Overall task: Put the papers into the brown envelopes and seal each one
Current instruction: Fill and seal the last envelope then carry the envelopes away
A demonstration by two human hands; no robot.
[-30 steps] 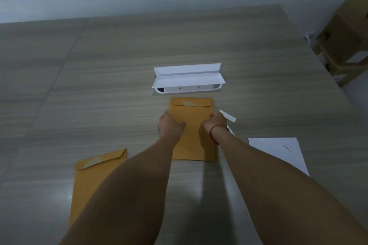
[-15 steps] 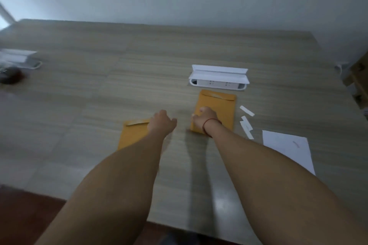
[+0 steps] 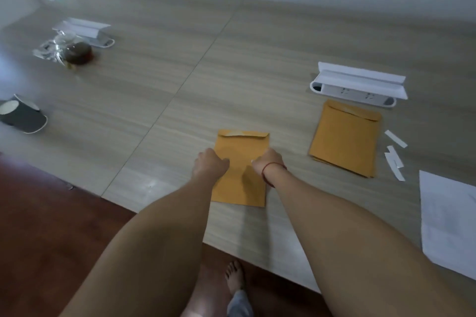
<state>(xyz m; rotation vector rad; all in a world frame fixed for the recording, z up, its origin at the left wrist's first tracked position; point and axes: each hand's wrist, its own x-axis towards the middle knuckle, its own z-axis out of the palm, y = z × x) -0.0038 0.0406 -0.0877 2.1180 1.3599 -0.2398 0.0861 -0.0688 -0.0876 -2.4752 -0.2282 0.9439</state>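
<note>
A brown envelope (image 3: pixel 242 185) lies flat near the table's front edge, flap end away from me. My left hand (image 3: pixel 210 163) rests on its left edge with fingers curled down. My right hand (image 3: pixel 268 159), a red string at the wrist, presses on its right edge. Both hands touch the envelope; whether they pinch it is unclear. To the right lies a small stack of brown envelopes (image 3: pixel 346 137). White paper sheets (image 3: pixel 448 221) lie at the far right edge.
A white power strip box (image 3: pixel 358 85) stands behind the stack. Several white peel strips (image 3: pixel 394 157) lie right of it. Far left are a second white box (image 3: pixel 82 31), a plastic bag of dark liquid (image 3: pixel 74 51) and dark paper cups (image 3: pixel 22 117). My bare foot (image 3: pixel 234 275) is below the table edge.
My view swung left. Both hands left the envelope by the power strip and came onto the second envelope, which now lies between them.
</note>
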